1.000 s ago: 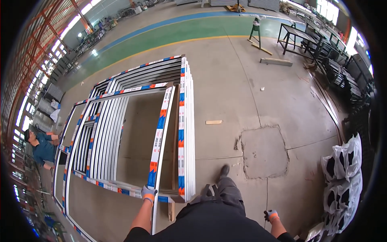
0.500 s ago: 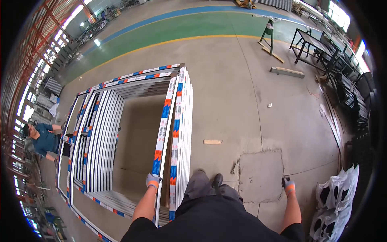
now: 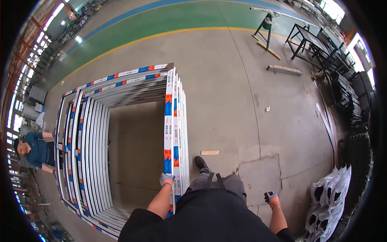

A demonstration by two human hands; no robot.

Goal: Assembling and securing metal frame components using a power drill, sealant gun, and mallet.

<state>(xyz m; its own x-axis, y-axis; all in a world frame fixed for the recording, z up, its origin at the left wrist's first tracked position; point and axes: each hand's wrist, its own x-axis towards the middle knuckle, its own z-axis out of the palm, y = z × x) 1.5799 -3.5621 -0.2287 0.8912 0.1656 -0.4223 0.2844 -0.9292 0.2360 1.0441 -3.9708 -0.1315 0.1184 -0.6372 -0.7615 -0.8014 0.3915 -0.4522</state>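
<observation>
Metal window frames (image 3: 166, 133) with printed white, blue and orange protective tape stand in a stack on my left. My gloved left hand (image 3: 166, 179) is closed around the near side bar of the outermost frame. That frame lies nearly level with the frames behind it, with only a narrow gap along its edge. Low at my right side, over the floor, my gloved right hand (image 3: 271, 198) hangs with its fingers curled and nothing visible in them. Across the stack a co-worker (image 3: 34, 149) in a dark teal shirt has both arms stretched to the frame's far side.
White wrapped bundles (image 3: 328, 197) stand at the lower right. A small wooden strip (image 3: 210, 153) lies ahead of my feet, and a longer beam (image 3: 284, 70) farther off. A dark metal table (image 3: 308, 42) and a trestle (image 3: 265, 28) stand at the far right.
The outermost frame has moved right and closer against the stack, with my left hand still on it. My right hand has drawn inward and lower. The co-worker has shifted left in view.
</observation>
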